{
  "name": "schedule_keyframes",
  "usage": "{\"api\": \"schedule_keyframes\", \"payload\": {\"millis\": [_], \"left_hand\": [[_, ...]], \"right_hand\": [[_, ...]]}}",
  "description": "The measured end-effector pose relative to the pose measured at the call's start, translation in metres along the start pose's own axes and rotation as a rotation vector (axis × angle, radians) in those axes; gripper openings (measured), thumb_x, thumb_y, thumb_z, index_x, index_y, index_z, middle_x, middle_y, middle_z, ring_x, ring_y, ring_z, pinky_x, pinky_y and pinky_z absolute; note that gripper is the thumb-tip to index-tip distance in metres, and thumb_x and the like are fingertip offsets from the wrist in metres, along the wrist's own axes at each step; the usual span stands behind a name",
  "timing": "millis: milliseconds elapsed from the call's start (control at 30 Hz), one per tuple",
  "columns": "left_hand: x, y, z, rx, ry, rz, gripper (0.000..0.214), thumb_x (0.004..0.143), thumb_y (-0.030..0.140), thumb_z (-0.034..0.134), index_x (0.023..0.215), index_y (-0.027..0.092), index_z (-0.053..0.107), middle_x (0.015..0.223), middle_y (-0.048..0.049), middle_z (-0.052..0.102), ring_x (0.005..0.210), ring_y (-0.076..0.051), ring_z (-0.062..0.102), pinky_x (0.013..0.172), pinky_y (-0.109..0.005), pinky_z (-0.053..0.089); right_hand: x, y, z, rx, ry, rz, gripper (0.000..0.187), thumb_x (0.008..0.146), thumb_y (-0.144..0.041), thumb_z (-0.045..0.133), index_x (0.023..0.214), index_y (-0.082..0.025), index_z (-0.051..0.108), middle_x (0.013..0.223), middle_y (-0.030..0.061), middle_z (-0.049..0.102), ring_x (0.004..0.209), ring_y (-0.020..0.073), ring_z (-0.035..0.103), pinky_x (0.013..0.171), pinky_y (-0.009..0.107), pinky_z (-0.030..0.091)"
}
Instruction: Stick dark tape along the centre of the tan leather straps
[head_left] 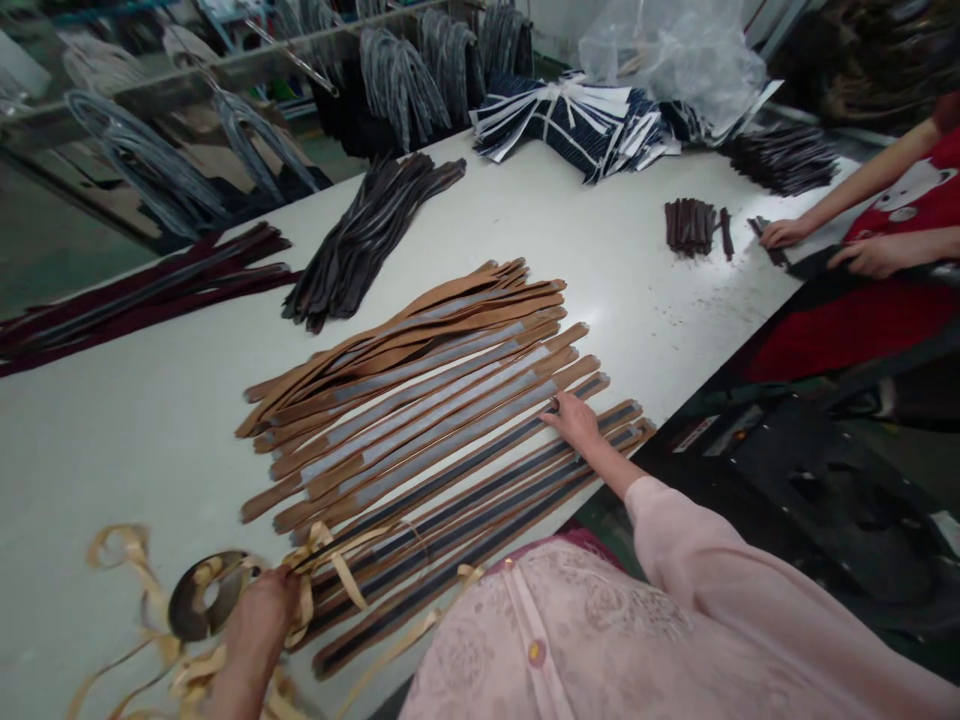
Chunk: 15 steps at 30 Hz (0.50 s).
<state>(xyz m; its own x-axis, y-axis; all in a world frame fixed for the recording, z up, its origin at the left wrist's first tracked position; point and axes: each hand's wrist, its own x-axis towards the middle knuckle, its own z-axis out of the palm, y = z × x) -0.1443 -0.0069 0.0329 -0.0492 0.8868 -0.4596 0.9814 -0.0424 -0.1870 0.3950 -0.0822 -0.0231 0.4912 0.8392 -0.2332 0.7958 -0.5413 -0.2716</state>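
Long brown fabric strips (450, 400) lie side by side on the table, some with a grey band down the middle. Nearer to me, several carry a dark band (480, 505). My left hand (262, 610) is closed at the left end of one dark band (390, 510), beside curls of yellow paper tape (345, 575). Toward the other end of that band, my right hand (576, 424) has its thumb and fingers pinched together on it. Close to my left hand lies a dark roll (196, 600) with a hole in its middle.
Bundles of dark strips (367, 240) and maroon strips (142, 290) lie farther back on the white table (600, 240). Bound navy and white pieces (577, 120) sit under clear plastic. At right, a co-worker's hands (787, 232) handle short dark pieces beside a small pile (690, 226).
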Motion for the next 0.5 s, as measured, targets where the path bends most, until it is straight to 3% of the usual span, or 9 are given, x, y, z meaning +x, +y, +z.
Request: {"api": "schedule_keyframes", "payload": {"millis": [133,300,400,500], "left_hand": [[-0.004,0.008,-0.002,0.065,-0.018,0.032,0.036,0.077,0.031,0.031,0.082,0.015,0.062,0.077,-0.0145,0.065,0.077,-0.026,0.061,0.063,-0.031,0.041],[-0.006,0.015,0.001,0.099,0.059,0.071,0.038,0.08,0.029,0.024,0.084,0.015,0.058,0.084,-0.0136,0.062,0.08,-0.025,0.059,0.064,-0.03,0.04],[-0.008,0.005,0.002,0.067,0.115,0.101,0.037,0.081,0.03,0.024,0.083,0.015,0.058,0.086,-0.0128,0.061,0.079,-0.024,0.058,0.065,-0.031,0.04],[-0.012,-0.017,0.001,0.029,0.165,0.125,0.032,0.079,0.031,0.03,0.081,0.016,0.058,0.091,-0.0115,0.059,0.081,-0.023,0.056,0.07,-0.031,0.041]], "right_hand": [[-0.007,-0.014,-0.005,-0.052,-0.014,-0.035,0.026,0.077,-0.039,0.052,0.093,-0.019,0.053,0.091,0.0088,0.062,0.086,0.0204,0.057,0.069,0.028,0.039],[-0.028,-0.072,0.012,-0.05,-0.171,-0.187,0.02,0.079,-0.03,0.046,0.087,-0.02,0.06,0.084,0.01,0.065,0.084,0.02,0.059,0.069,0.027,0.04],[-0.037,-0.101,0.029,-0.015,-0.271,-0.179,0.02,0.075,-0.031,0.049,0.08,-0.019,0.064,0.083,0.0103,0.066,0.083,0.0199,0.06,0.067,0.026,0.041],[-0.038,-0.111,0.038,0.003,-0.278,-0.108,0.021,0.072,-0.033,0.052,0.078,-0.018,0.065,0.083,0.0099,0.067,0.082,0.0198,0.06,0.066,0.025,0.042]]}}
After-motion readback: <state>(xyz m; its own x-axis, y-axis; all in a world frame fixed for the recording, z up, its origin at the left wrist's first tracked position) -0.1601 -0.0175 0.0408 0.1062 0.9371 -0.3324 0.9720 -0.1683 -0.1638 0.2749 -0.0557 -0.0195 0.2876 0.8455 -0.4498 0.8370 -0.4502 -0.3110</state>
